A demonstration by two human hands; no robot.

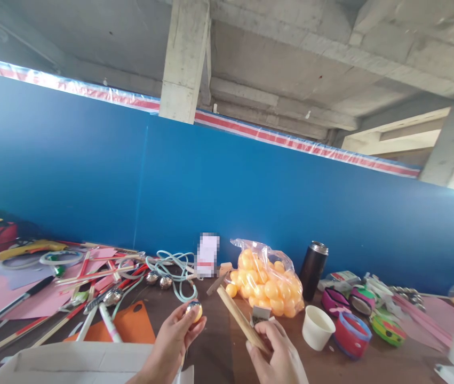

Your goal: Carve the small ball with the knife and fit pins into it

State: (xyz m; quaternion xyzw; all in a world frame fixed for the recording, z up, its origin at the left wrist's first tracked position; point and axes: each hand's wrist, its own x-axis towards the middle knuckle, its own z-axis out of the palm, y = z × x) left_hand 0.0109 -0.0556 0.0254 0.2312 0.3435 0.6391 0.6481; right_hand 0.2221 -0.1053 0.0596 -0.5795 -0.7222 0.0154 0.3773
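Observation:
My left hand (174, 338) pinches a shiny metal ball (193, 310) between thumb and fingers; its surface shows silver and yellowish reflections. My right hand (277, 352) is closed around the wooden handle of a hammer (239, 316), whose dark head points away from me. Just beyond the right fingers is a small open box (261, 313) with dark bits in it, too small to name. Past the hammer lies a clear plastic bag of orange balls (269, 282). Right of that hand stands a cream paper cup (318, 327).
A black bottle (313, 271) stands by the blue partition (251, 186). Sticks, pink paper (38, 301), a pale jump rope (174, 266) and more metal balls (165, 281) clutter the left. Colourful bands (352, 334) lie right. A white cardboard piece (78, 365) is near my left forearm.

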